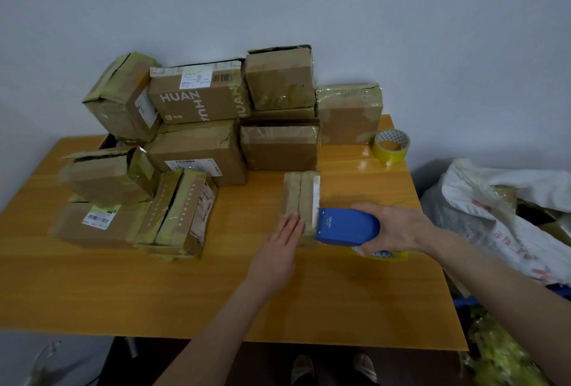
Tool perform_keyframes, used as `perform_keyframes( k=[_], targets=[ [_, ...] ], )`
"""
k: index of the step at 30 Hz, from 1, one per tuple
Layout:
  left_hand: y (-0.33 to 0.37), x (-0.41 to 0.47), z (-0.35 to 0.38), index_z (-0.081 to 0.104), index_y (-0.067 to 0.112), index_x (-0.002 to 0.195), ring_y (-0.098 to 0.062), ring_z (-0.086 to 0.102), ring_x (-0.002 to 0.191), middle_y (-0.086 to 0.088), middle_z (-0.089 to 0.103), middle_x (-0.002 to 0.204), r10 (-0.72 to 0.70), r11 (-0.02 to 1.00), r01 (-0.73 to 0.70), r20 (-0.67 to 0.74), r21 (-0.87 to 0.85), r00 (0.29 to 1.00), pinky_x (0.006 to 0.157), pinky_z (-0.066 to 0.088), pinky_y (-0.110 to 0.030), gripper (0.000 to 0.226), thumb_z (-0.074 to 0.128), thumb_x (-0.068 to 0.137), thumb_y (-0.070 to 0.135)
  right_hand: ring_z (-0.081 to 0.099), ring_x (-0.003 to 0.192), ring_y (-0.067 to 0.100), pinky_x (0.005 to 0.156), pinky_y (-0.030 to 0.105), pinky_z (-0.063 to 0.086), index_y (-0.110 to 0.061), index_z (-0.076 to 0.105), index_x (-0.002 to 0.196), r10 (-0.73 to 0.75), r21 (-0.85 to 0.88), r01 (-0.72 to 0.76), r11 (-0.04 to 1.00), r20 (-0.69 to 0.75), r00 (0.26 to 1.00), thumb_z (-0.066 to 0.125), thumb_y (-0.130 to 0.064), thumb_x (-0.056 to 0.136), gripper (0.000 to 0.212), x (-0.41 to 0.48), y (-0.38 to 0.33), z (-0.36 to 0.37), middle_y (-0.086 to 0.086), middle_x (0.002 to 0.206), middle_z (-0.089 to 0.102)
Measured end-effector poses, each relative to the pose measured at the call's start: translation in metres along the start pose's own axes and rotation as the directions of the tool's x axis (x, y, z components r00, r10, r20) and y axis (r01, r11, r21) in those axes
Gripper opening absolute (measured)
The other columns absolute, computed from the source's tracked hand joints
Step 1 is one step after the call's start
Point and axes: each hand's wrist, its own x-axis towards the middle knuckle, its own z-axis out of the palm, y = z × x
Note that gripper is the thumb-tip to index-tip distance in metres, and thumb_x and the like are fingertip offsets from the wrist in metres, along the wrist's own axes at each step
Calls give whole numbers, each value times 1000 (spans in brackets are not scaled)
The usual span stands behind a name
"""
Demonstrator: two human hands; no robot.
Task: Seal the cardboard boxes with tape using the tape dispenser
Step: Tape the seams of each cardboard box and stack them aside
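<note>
A small flat cardboard box (301, 197) lies near the middle of the wooden table (185, 293), its two top flaps meeting along a centre seam. My left hand (278, 249) lies flat with straight fingers pressing on the box's near left end. My right hand (392, 228) grips a blue tape dispenser (346, 226) loaded with a yellowish roll. The dispenser's front edge sits at the near right corner of the box.
Several taped cardboard boxes (197, 151) are piled at the back and left of the table. A spare roll of yellow tape (391, 146) stands at the back right. A white woven sack (506, 215) sits off the table's right edge. Feet show below the front edge.
</note>
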Motion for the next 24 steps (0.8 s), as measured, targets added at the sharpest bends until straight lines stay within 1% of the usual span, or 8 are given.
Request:
perform_keyframes(
  k=[5,9,12,13,16,19,21,24],
  targets=[
    [2,0,-1,-20,27,144,-11,-23,143,6,-25,155,-12,998,11,22,66,1000,122,8,-37,84,46,95,10,51,111,14,91,36,47,-43,26,145,-13,106,12,994,9,1000,73,-47,77,83,-9,12,1,-16,117,50],
    [3,1,-3,-11,24,151,-11,-20,145,5,-20,158,-9,998,9,2,62,1000,122,6,-34,81,46,96,12,53,112,15,92,36,47,-45,23,147,38,98,-43,994,54,998,74,-48,75,88,-15,29,0,-15,119,51],
    [3,1,-3,-9,24,152,-11,-19,145,6,-18,159,-5,999,6,-9,43,1000,120,18,-34,82,49,95,14,54,110,15,91,35,48,-44,24,147,75,10,-76,997,66,995,72,-50,74,87,-17,33,-3,-13,119,55],
    [3,1,-2,-10,24,152,-11,-19,145,7,-19,159,-3,999,3,-9,41,1000,120,21,-33,83,49,95,14,55,107,15,88,34,49,-44,24,146,70,-37,-68,997,60,996,70,-50,75,84,-17,30,-2,-13,116,56],
    [4,0,-4,-10,23,152,-10,-19,145,7,-19,158,3,1000,-3,1,24,1000,120,18,-32,82,49,95,12,52,95,14,75,29,45,-44,31,141,60,-112,-53,992,61,996,65,-49,79,71,-14,14,0,-14,99,55],
    [5,1,-5,-7,23,153,-9,-20,143,8,-19,158,21,1000,-22,-15,-10,1000,115,29,-28,81,48,94,9,53,91,17,70,29,41,-41,38,134,89,-154,-73,985,101,991,63,-48,80,60,-5,-2,3,-14,86,51],
    [6,1,-4,-7,23,153,-8,-20,143,8,-19,159,28,999,-29,-12,-27,1000,112,34,-25,82,48,94,8,55,90,19,69,30,42,-40,40,131,107,-160,-86,983,129,986,63,-47,78,58,3,-12,4,-12,89,54],
    [5,1,-6,-7,23,153,-10,-20,144,8,-19,159,30,998,-30,-3,-57,1000,111,35,-25,84,50,93,8,52,90,20,70,32,42,-40,40,133,96,-177,-71,982,137,986,64,-48,76,62,13,-21,0,-8,99,56]
  ],
)
